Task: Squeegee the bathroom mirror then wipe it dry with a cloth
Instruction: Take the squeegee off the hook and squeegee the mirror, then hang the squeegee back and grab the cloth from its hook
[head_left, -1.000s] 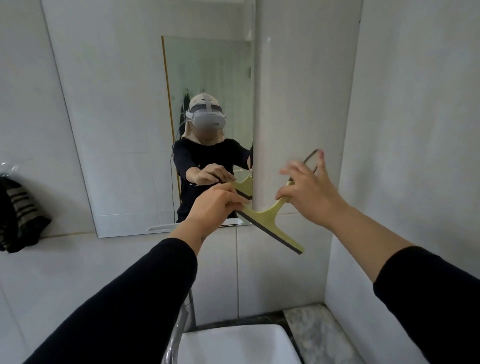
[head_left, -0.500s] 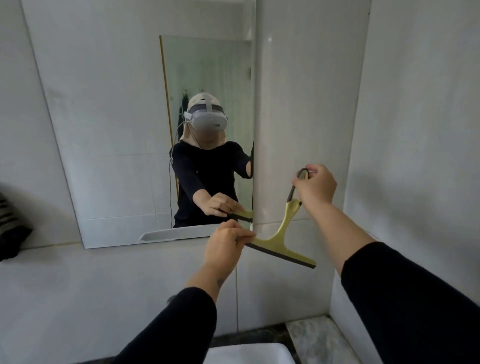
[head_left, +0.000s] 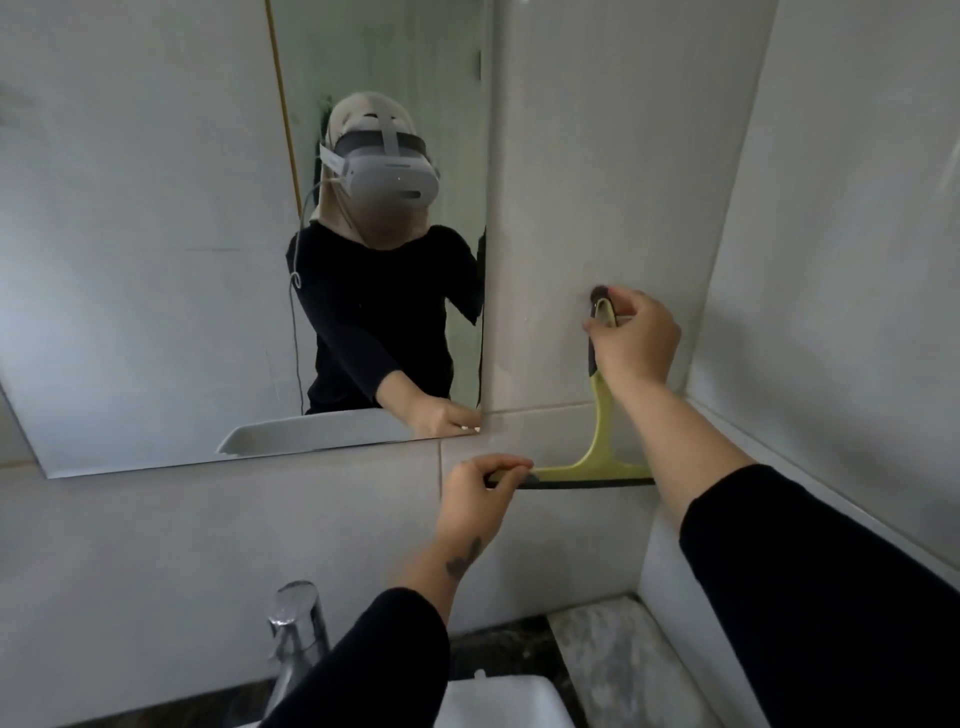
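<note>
A yellow-green squeegee (head_left: 597, 436) with a dark rubber blade hangs upright against the tiled wall, right of the mirror (head_left: 156, 260). My right hand (head_left: 636, 340) grips the top of its handle, where the dark loop meets a small dark wall hook (head_left: 601, 292). My left hand (head_left: 480, 493) pinches the left end of the blade, which lies level. The mirror fills the upper left and reflects me, a person in a headset. No cloth is in view.
A chrome tap (head_left: 296, 629) and the white basin (head_left: 498, 701) sit below, with a marbled counter (head_left: 613, 660) at lower right. A tiled side wall (head_left: 857, 260) closes in on the right, forming a corner.
The squeegee swung from tilted to upright and moved to the wall right of the mirror. My right hand rose to the hook; my left hand stays on the blade end. The view moved closer.
</note>
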